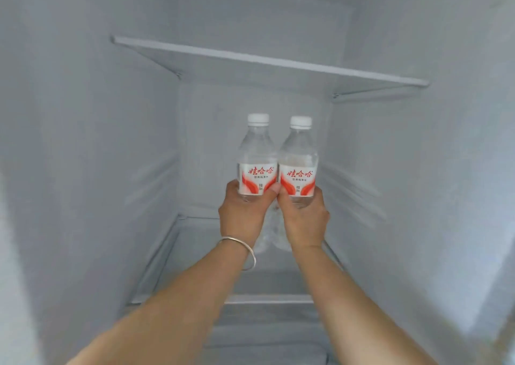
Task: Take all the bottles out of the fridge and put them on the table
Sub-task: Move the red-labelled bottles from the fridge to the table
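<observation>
Bare forearms reach from the lower edge into the white fridge interior, a thin silver bangle on the left wrist. Left hand grips the left clear plastic water bottle and right hand grips the right clear plastic water bottle. Both stand upright, white caps up, red-and-white labels facing the camera, sides touching. They hang between the upper glass shelf and the lower glass shelf, well apart from both side walls.

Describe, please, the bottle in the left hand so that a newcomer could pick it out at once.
Inside the white fridge, below the upper glass shelf, two clear water bottles with white caps and red-and-white labels are held side by side. The left hand, whose wrist wears a thin metal bangle, grips the left bottle; the right hand grips the right bottle.
</observation>
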{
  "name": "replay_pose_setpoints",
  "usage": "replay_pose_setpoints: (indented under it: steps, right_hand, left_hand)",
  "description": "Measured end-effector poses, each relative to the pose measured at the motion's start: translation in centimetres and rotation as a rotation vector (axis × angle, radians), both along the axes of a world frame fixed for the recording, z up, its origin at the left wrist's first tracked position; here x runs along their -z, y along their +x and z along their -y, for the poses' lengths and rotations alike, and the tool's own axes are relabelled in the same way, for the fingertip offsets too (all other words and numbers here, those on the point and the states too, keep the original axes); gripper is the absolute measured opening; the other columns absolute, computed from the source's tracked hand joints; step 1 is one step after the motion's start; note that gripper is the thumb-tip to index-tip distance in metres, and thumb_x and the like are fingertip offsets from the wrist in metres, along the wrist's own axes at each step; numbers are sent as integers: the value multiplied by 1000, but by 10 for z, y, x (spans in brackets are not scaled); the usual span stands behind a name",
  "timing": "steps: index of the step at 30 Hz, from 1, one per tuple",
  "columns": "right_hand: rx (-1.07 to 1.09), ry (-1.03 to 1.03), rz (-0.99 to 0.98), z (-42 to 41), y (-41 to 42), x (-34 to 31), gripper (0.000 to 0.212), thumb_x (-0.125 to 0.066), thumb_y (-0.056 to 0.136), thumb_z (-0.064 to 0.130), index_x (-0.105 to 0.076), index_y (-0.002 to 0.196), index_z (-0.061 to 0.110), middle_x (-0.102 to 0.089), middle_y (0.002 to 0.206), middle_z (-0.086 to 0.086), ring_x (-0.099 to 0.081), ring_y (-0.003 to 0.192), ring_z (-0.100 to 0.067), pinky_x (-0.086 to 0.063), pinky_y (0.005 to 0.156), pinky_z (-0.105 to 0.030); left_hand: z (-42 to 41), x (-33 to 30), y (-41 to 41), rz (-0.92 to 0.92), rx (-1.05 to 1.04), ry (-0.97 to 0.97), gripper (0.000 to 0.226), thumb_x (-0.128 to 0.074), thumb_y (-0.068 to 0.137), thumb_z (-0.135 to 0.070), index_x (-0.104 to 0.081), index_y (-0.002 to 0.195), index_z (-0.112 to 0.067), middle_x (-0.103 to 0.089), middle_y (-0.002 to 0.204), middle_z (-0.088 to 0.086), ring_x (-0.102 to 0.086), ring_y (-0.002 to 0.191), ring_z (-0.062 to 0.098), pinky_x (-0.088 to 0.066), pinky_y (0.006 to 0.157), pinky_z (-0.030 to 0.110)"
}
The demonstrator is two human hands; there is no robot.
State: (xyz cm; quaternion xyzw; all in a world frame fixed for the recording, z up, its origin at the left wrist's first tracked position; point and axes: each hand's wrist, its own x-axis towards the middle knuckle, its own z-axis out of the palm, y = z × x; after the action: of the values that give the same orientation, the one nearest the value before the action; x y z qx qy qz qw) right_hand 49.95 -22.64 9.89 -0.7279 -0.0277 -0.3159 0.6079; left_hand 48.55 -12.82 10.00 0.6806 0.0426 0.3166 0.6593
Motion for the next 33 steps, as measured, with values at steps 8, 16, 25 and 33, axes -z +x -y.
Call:
replay_pose_setpoints:
  steps: [8, 16, 25, 33]
  right_hand:
    - [147, 64, 43, 10, -207, 47, 29, -76, 68, 44, -53, 84, 35, -63, 80, 20, -61, 72, 8, -44, 63, -7]
    - [348, 82, -60, 47, -391, 86, 38, -72, 65, 55, -50, 92, 40, -58, 84, 28, -62, 79, 2, -51, 73, -19]
    - [666, 109, -59, 145, -565, 92, 51, -75, 70, 42, -55, 111, 19, -68, 107, 3, -66, 95, -17, -55, 87, -35]
    - [856, 135, -123, 284, -720, 108, 41, -75, 69, 41, -55, 102, 26, -64, 92, 11, -64, 87, -12, -53, 80, -27]
  left_hand:
    - [1, 36, -190, 19, 326, 31, 39, -82, 63, -40, -57, 91, -30, -70, 88, -12, -67, 82, 2, -51, 75, 23]
    - [37, 69, -352, -54, 611, 62, 56, -76, 51, -57, -57, 97, -31, -71, 91, -11, -67, 81, 2, -52, 73, 22]
    - [154, 81, -494, -32, 839, 115, 51, -67, 46, -67, -51, 88, -43, -63, 78, -27, -60, 69, -17, -45, 61, 10]
    - [302, 95, -636, -80, 993, 150, 42, -73, 55, -58, -49, 85, -40, -61, 81, -25, -60, 72, -9, -42, 64, 13]
